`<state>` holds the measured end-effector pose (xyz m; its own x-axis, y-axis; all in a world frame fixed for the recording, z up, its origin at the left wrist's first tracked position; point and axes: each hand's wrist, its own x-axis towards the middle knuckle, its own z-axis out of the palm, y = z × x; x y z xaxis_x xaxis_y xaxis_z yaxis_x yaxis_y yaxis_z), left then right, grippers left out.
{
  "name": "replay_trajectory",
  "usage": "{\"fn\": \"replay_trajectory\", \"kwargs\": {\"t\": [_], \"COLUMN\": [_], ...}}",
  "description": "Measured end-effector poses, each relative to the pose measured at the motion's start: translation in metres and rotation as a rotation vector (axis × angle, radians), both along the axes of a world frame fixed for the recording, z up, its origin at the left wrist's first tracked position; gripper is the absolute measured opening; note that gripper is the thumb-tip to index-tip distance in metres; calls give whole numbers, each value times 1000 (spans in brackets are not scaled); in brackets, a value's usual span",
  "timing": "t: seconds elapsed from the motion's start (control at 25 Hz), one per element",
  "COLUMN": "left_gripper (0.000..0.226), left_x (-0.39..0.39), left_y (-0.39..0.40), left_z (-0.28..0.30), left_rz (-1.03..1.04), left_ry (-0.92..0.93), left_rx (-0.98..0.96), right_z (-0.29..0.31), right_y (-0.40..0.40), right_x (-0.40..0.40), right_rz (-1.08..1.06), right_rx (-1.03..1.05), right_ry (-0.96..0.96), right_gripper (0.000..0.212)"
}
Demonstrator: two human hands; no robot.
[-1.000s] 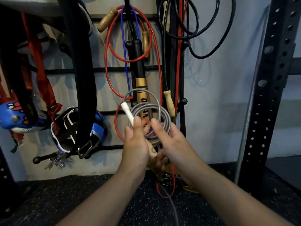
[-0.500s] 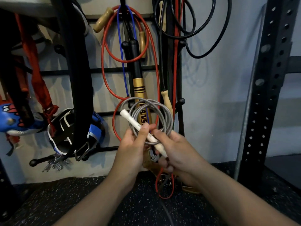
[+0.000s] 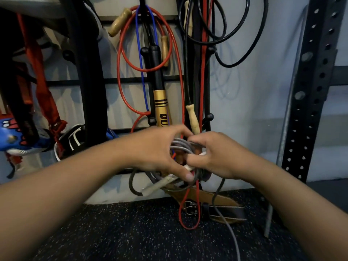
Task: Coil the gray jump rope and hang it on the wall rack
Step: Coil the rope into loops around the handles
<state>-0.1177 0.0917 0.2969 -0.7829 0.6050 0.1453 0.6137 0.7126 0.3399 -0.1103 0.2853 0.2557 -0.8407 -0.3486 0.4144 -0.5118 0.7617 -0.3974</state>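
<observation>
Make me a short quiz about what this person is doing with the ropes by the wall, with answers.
1. True or false: the gray jump rope already hangs on the wall rack.
2. Which hands hold the coil? A) left only B) right only C) both
3. Fill in: a loose gray strand trails down toward the ____.

Key:
1. False. The coil sits between the left hand and the right hand, below the hanging red rope.
2. C.
3. Floor; it runs past the brown leather belt lying there.
</observation>
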Motion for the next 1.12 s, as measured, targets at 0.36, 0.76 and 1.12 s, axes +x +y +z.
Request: {"fn": "replay_trajectory", "kwargs": {"t": [0.36, 0.76, 1.12], "left_gripper": [26, 36, 42], "left_x": [-9, 2, 1], "left_y": [7, -18, 34], "left_z": [-38, -47, -72], "left_rz": [4, 77, 352], "left_ry": [-243, -432, -363], "left_rx": [407, 1028, 1607], "right_z": [-8, -24, -44], "right_y": [6, 27, -44], "right_x": [3, 4, 15], "right_rz": [51, 191, 124], "right_rx": [-236, -818, -961], "right_ry": [95, -557, -249], "right_gripper": [35, 70, 23]}}
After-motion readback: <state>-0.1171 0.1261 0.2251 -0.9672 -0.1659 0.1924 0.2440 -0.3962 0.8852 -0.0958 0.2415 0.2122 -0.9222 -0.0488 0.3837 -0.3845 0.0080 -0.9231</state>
